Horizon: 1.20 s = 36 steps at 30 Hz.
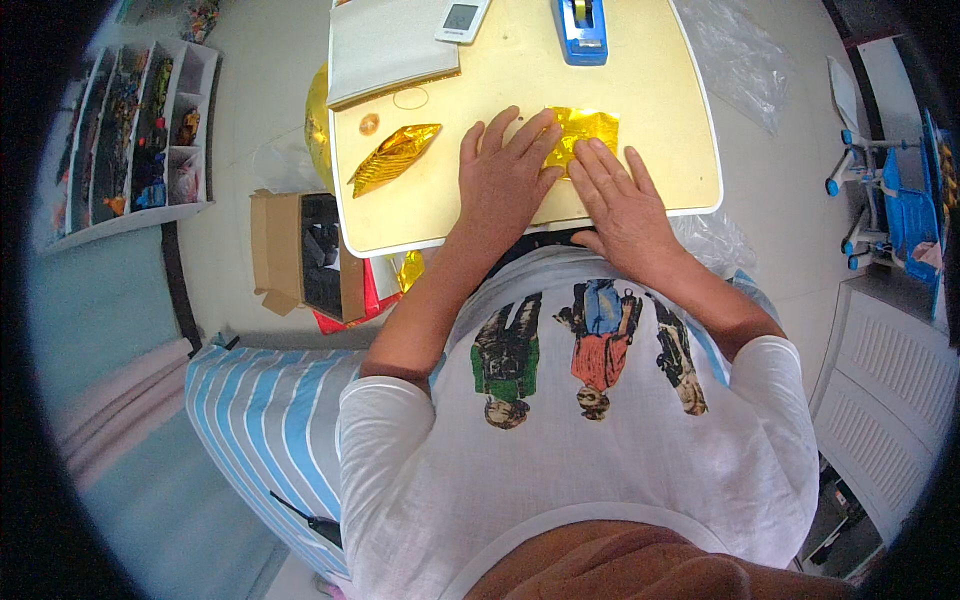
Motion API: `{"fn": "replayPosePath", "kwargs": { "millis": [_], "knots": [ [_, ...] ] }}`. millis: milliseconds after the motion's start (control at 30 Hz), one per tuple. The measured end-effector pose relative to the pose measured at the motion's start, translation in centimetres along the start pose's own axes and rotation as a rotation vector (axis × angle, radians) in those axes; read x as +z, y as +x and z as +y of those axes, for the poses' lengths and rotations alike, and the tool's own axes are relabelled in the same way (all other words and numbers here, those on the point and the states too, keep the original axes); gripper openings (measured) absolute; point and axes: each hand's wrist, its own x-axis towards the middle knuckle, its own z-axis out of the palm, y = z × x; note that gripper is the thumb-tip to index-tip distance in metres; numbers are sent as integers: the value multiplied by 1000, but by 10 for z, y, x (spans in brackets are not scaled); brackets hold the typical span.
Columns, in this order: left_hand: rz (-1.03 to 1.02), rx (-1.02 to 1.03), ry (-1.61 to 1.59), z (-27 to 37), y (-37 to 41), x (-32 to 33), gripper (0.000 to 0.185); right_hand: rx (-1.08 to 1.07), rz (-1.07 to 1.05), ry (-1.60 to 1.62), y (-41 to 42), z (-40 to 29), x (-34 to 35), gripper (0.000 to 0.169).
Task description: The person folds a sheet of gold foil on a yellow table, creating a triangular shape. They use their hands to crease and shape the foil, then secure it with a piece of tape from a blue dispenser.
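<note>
A shiny gold foil paper sheet (594,124) lies flat on the cream tabletop (652,82) in front of me. My left hand (504,169) is spread palm down, its fingertips at the sheet's left edge. On the sheet's lower right part, my right hand (624,196) rests flat with its fingers stretched out. Neither hand grips anything, and both cover part of the foil. To the left of my left hand lies a folded gold foil piece (394,159), pointed at both ends and ridged along one side.
At the table's far left is a stack of paper sheets (394,52), with a rubber band (411,98) below it. A white digital display (460,19) and a blue tape dispenser (583,34) stand at the back. An open cardboard box (330,255) sits below the table's left edge.
</note>
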Motion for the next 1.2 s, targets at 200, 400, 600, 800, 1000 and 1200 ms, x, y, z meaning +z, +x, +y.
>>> {"fn": "replayPosePath", "kwargs": {
  "millis": [200, 400, 600, 800, 1000, 1200],
  "knots": [
    [-76, 53, 68, -7, -4, -11, 55, 17, 2, -24, -24, 16, -9, 106],
    [-134, 30, 48, -11, -6, -8, 65, -50, 38, 5, -27, 26, -12, 98],
    [0, -126, -132, 3, -12, 3, 65, 54, 474, 252, 3, 35, -8, 87],
    [138, -90, -375, 17, -14, 12, 39, -3, 415, 415, 40, 48, -36, 66],
    [275, -101, -103, 11, -8, -1, 19, -281, 536, 233, 34, 35, -61, 25],
    [312, 78, -5, -3, -29, 5, 16, -336, 524, 190, 14, 35, -24, 12]
  ]
}}
